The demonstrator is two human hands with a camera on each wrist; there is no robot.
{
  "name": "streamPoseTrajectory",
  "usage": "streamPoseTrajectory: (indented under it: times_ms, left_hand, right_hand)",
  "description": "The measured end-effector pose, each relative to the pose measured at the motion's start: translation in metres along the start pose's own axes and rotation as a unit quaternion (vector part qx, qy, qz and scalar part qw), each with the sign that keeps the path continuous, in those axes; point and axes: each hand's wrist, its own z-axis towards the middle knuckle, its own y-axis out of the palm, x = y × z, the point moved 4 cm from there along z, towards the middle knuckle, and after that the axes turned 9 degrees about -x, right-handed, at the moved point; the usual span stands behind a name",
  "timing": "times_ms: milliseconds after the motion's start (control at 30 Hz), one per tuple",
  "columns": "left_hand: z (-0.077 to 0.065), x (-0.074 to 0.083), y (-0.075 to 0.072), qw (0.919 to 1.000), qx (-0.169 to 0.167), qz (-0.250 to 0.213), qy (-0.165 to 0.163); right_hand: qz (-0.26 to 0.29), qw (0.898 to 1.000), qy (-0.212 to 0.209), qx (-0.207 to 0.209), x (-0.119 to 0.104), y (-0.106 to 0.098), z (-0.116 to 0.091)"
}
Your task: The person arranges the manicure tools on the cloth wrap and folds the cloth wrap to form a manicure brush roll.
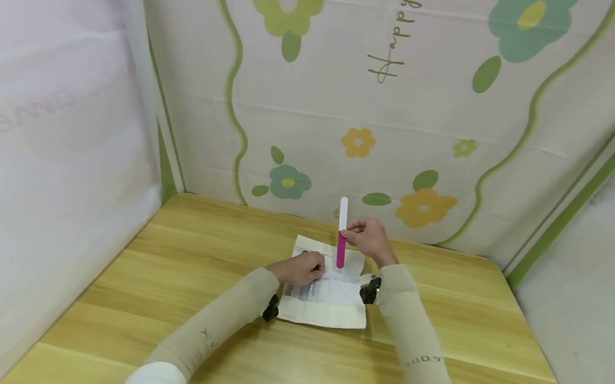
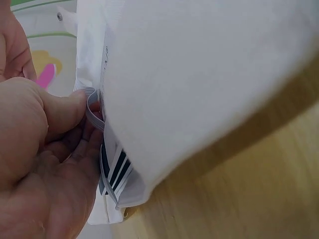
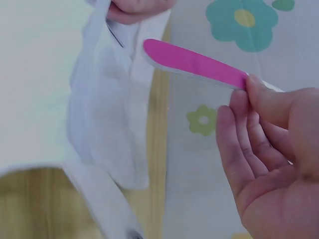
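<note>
A white cloth pouch (image 1: 327,315) lies unfolded on the wooden table, below both hands. My right hand (image 1: 372,238) pinches a pink-and-white nail file (image 3: 194,63) between thumb and fingertips. The file stands nearly upright over the pouch's far part in the head view, pink end down. My left hand (image 1: 301,268) is at the pouch's left side. Seen from the left wrist, its thumb and fingers pinch a grey elastic band (image 2: 93,110) that bows out into a loop. Beneath the band, dark and white strips (image 2: 118,172) show inside the pouch; what they are is unclear.
The wooden table (image 1: 210,237) ends at a fabric back wall (image 1: 320,91) with printed flowers. Similar fabric walls stand at left (image 1: 47,153) and right (image 1: 594,253). A pouch strap (image 3: 102,199) with a snap sticks out on the right side.
</note>
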Motion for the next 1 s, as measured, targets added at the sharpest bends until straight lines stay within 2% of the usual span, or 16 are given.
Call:
streamPoseTrajectory:
  times_ms: [233,533,833,1000]
  left_hand:
    - [0.001,0.001,0.002,0.9997,0.001,-0.023,0.006]
    - [0.003,-0.002,0.001,0.9997,0.005,-0.025,0.004]
    - [0.002,-0.003,0.002,0.9998,0.009,-0.020,-0.003]
    - [0.001,-0.004,0.003,0.9997,0.006,-0.025,-0.004]
  right_hand:
    - [0.019,0.999,0.003,0.043,0.007,0.013,0.003]
    - [0.035,0.998,0.021,0.044,0.015,0.021,0.001]
    - [0.047,0.998,0.049,0.008,0.027,0.032,-0.002]
    - [0.033,0.998,0.060,-0.014,0.030,0.035,-0.005]
